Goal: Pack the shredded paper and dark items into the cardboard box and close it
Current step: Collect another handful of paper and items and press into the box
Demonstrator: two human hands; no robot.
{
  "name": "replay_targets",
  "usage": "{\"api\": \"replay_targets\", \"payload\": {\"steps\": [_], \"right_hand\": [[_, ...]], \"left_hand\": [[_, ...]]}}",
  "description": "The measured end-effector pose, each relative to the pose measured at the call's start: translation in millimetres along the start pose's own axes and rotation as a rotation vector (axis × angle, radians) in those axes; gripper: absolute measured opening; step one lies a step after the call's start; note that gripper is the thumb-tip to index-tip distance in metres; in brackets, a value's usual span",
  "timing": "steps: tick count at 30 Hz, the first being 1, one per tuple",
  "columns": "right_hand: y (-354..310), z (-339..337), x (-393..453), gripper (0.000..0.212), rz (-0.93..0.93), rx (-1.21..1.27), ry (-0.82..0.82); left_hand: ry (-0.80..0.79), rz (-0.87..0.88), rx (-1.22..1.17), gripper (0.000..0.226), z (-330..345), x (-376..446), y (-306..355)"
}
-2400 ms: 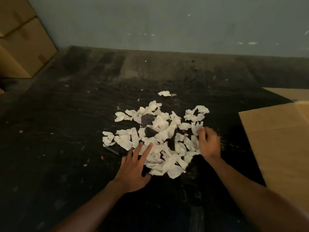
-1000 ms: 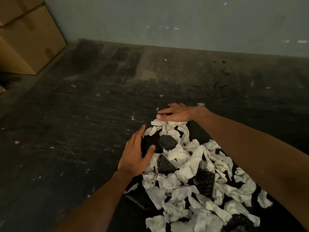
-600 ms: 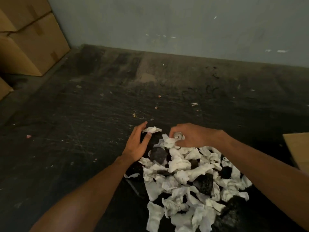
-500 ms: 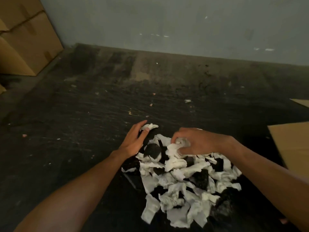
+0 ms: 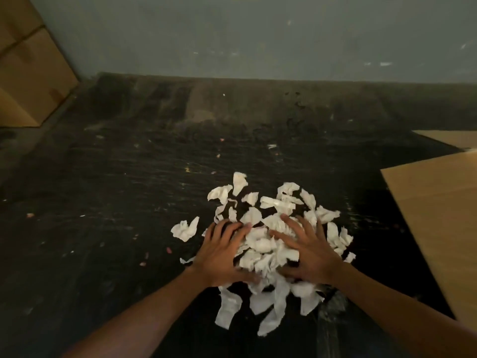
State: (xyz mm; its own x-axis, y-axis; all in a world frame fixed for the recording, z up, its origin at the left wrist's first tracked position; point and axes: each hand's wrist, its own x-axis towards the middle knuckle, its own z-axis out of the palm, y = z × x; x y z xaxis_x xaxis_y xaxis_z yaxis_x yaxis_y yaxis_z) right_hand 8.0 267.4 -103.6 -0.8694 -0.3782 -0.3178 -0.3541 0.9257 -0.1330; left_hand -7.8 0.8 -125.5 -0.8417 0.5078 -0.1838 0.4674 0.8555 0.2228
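Bare forearms, no sleeves/gloves.

Torn white paper scraps (image 5: pixel 260 244), plain and unprinted, form a pale heap with black gaps showing between the pieces. The black work surface (image 5: pixel 124 192) beneath is crossed by fine pale scratches and dotted with small pink and white flecks; a dull brown worn patch lies near its far edge. The flat tan cardboard sheet (image 5: pixel 433 218) at right is uniform light brown. The stacked brown cardboard boxes (image 5: pixel 28 73) at upper left match it. The grey-green wall (image 5: pixel 258 34) bears faint white marks.
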Motion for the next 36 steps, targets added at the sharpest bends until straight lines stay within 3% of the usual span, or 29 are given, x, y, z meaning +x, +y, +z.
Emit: {"api": "replay_targets", "payload": {"steps": [6, 12, 16, 18, 24, 28, 33, 36], "right_hand": [[-8.5, 17.5, -3.6, 0.081, 0.069, 0.026, 0.197], [-5.7, 24.9, 0.3, 0.079, 0.068, 0.106, 0.32], [-5.2, -2.7, 5.5, 0.028, 0.14, 0.374, 0.335], [-4.5, -21.5, 5.7, 0.019, 0.182, 0.495, 0.381], [4.4, -84.5, 2.2, 0.018, 0.097, 0.703, 0.513], [10.0, -124.1, -12.0, 0.018, 0.04, 0.793, 0.508], [17.5, -157.3, -44.3, 0.012, 0.015, 0.803, 0.566], [25.9, -163.1, -70.5, 0.022, 0.068, 0.77, 0.607]], "left_hand": [[0.229, -0.095, -0.012, 0.072, 17.6, -10.1, 21.3], [0.269, -0.084, -0.093, 0.045, 14.2, -10.4, 26.7], [0.293, -0.275, -0.259, 0.036, -3.4, -1.2, 29.1], [0.326, -0.383, -0.332, 0.033, -16.8, 4.9, 33.1], [0.519, -0.445, -0.444, 0.024, -67.8, 4.6, 46.2], [0.662, -0.406, -0.414, 0.014, -105.9, -5.7, 57.6], [0.725, -0.399, -0.38, 0.014, -140.9, -33.6, 82.4], [0.751, -0.381, -0.358, 0.01, -151.4, -58.0, 102.7]]}}
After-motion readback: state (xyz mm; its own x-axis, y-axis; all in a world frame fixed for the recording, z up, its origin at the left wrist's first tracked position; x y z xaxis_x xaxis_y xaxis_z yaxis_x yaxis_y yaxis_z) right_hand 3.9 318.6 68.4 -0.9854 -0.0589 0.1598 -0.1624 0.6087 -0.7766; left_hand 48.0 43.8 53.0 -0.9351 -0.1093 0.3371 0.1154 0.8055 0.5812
